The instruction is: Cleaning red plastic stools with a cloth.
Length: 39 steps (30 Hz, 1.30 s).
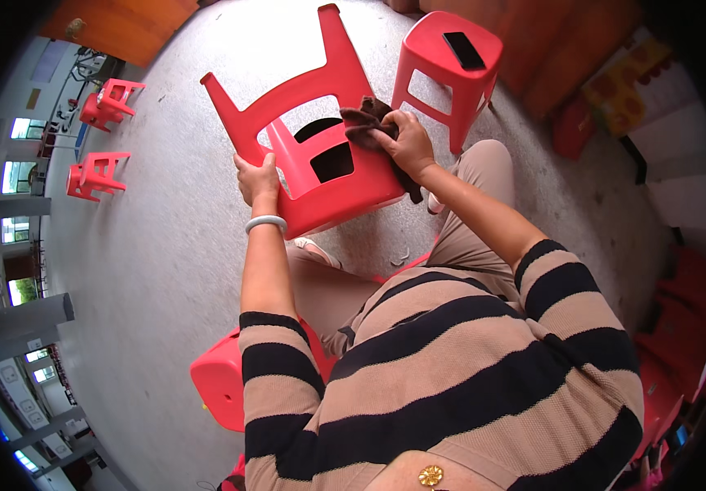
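Observation:
A red plastic stool [343, 199] is held tipped over in front of me, its legs pointing up and away and its seat towards my body. My left hand [259, 179] grips the stool's left side at a leg, the thumb on top; a pale bangle sits on that wrist. At the stool's right side, my right hand [407, 142] pinches a dark brown cloth [362, 127] against the frame near the base of a leg. Part of the cloth hangs down behind the right hand along the stool's side. The fingertips under the stool are hidden.
Another red stool [420, 43] stands at the upper right with a black phone [463, 51] on its seat. A red stool [218, 374] is beside my left hip. More red stools [104, 172] stand far left. Red items and an orange panel [549, 49] line the right.

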### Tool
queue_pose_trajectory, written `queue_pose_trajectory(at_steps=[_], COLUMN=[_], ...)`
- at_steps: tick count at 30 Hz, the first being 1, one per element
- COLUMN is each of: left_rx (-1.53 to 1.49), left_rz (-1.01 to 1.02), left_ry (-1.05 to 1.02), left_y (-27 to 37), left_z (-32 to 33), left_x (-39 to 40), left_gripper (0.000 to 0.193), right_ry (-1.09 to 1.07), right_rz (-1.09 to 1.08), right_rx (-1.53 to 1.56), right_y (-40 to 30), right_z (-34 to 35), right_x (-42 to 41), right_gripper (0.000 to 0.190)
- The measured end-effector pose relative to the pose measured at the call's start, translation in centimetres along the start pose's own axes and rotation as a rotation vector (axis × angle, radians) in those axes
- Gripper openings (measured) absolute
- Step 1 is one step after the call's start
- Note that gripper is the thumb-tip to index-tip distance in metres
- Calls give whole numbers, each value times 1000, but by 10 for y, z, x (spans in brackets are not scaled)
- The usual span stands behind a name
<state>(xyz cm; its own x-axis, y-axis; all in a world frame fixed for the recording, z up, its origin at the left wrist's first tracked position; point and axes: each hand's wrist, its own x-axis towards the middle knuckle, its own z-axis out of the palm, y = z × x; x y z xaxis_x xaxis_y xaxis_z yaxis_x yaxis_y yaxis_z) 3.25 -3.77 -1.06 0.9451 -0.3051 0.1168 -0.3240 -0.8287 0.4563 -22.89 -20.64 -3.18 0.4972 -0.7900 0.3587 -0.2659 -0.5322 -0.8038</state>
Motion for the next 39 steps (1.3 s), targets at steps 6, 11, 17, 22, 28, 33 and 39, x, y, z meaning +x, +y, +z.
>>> queue_pose_trajectory(at_steps=[6, 11, 17, 22, 28, 33, 39], left_rx=[119, 33, 42, 15, 194, 508, -796], left_rz=[22, -17, 19, -11, -34, 719, 53], left_ry=[22, -58, -68, -86, 85, 189, -581], left_y=[15, 17, 12, 10, 24, 62, 114], left_z=[-7, -12, -8, -11, -8, -14, 49], left_x=[-9, -4, 1, 0, -10, -43, -78], left_gripper=[97, 93, 96, 100, 102, 42, 46], right_ry=[-43, -196, -536, -552, -182, -268, -324], right_rz=[-104, -513, -626, -460, -34, 205, 216], right_rx=[-13, -62, -88, -80, -120, 161, 254], right_y=[-12, -25, -25, -11, 11, 28, 15], right_z=[-10, -32, -45, -61, -42, -18, -6], right_x=[-30, -56, -44, -15, 20, 11, 10], right_gripper=[47, 48, 42, 34, 32, 36, 36])
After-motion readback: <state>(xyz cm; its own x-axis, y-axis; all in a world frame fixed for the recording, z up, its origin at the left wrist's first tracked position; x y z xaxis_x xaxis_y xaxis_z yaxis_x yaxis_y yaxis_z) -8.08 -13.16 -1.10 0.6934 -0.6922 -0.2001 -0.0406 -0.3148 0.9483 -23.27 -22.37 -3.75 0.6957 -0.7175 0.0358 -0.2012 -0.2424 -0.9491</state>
